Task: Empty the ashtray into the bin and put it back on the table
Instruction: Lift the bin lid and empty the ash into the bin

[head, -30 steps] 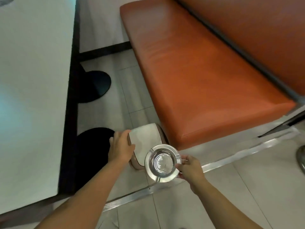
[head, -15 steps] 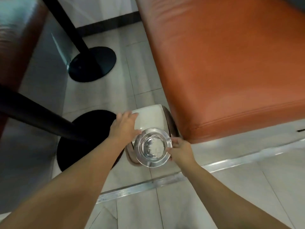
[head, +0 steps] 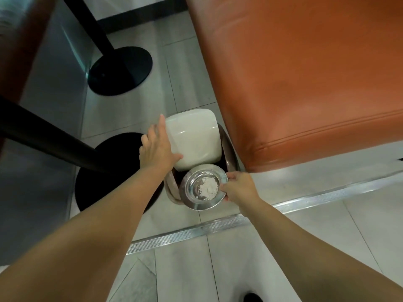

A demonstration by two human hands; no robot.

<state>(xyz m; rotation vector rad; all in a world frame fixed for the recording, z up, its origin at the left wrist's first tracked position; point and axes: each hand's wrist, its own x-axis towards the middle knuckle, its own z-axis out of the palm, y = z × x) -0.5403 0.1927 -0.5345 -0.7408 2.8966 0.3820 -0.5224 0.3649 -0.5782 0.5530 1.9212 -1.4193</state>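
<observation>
Now, mid-task: your left hand [head: 158, 149] presses flat against the edge of the white lid [head: 193, 138], fingers spread, holding it tipped up so the bin [head: 229, 149] gapes dark just beyond your knuckles. Your right hand [head: 238, 188] is pinched on the near right rim of the ashtray [head: 204, 187], thumb on top, fingers under as far as you can see.

Ashtray sits level, or close to it, over the front lip of the bin, between your two hands. White ash [head: 208, 186] is heaped in its bowl, a few crumbs loose beside the heap. Nothing tipped out yet.

Done, judging by this: ashtray carried to the bin, lid opened. Left: tilt the ashtray away from you over the opening, let the ash slide off, perhaps tap it, lower the lid, then carry the ashtray back to the bench, which is out of sight here.

Orange seat [head: 305, 83] crowds the far side of your right hand; black post base [head: 109, 171] lies under your left forearm.
</observation>
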